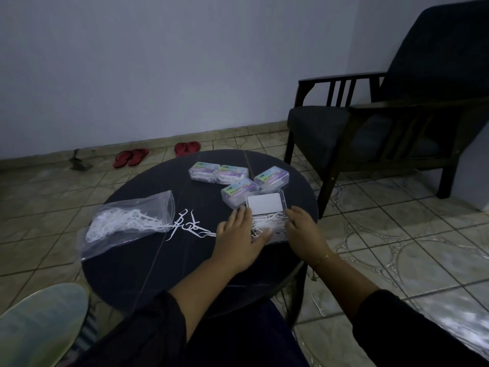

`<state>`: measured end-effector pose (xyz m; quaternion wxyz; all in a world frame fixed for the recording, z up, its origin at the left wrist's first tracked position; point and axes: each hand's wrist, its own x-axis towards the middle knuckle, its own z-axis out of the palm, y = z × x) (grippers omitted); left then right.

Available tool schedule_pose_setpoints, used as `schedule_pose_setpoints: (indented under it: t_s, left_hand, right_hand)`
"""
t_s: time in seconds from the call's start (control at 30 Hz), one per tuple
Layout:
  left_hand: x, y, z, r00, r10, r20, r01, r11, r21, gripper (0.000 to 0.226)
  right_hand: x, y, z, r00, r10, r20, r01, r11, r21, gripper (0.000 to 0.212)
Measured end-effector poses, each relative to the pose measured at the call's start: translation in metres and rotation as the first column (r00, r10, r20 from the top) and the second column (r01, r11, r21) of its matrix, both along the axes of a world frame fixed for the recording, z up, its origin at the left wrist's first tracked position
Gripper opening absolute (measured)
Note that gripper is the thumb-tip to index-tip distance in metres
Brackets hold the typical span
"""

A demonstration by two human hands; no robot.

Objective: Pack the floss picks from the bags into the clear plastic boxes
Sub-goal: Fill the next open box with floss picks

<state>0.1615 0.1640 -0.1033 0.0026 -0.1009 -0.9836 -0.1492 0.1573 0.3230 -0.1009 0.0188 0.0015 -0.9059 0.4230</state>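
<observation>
There, at the near right of the round dark table (148,263), an open clear box (267,215) full of floss picks sits between both hands: left hand (238,242) flat, fingers spread against it; right hand (304,234) cupping its right side. Four closed boxes (239,178) lie just behind, a bag of picks (124,223) to the left.

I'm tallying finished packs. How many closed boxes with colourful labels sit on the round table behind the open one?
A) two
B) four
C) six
B: four closed labelled boxes cluster on the table behind the open box that both hands flank.
</observation>
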Motion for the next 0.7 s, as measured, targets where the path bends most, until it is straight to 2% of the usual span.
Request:
schedule_pose_setpoints:
  t_s: [0.17, 0.27, 0.37, 0.53, 0.7]
  left_hand:
    - [0.0, 0.014, 0.0, 0.998, -0.033, 0.059, 0.023, 0.989, 0.149, 0.072]
    - [0.001, 0.016, -0.001, 0.995, -0.064, 0.078, 0.046, 0.977, 0.209, 0.067]
    - [0.003, 0.011, -0.004, 0.997, -0.068, 0.044, 0.056, 0.973, 0.223, 0.069]
    - [0.006, 0.003, -0.007, 0.994, 0.094, 0.048, -0.097, 0.993, 0.069, 0.086]
    - [0.006, 0.003, -0.007, 0.994, 0.085, 0.064, -0.083, 0.996, -0.019, 0.077]
  right_hand:
    - [0.003, -0.009, -0.002, 0.999, 0.007, -0.049, -0.012, 0.995, -0.095, 0.043]
    - [0.005, -0.01, -0.003, 0.997, 0.075, -0.006, -0.075, 0.988, -0.137, 0.057]
    - [0.006, -0.01, -0.006, 0.99, 0.135, 0.035, -0.131, 0.985, -0.109, 0.06]
    - [0.004, -0.007, -0.008, 0.993, 0.078, 0.092, -0.076, 0.997, -0.022, 0.06]
    - [0.005, -0.012, -0.008, 0.99, 0.1, 0.096, -0.107, 0.992, 0.073, 0.052]
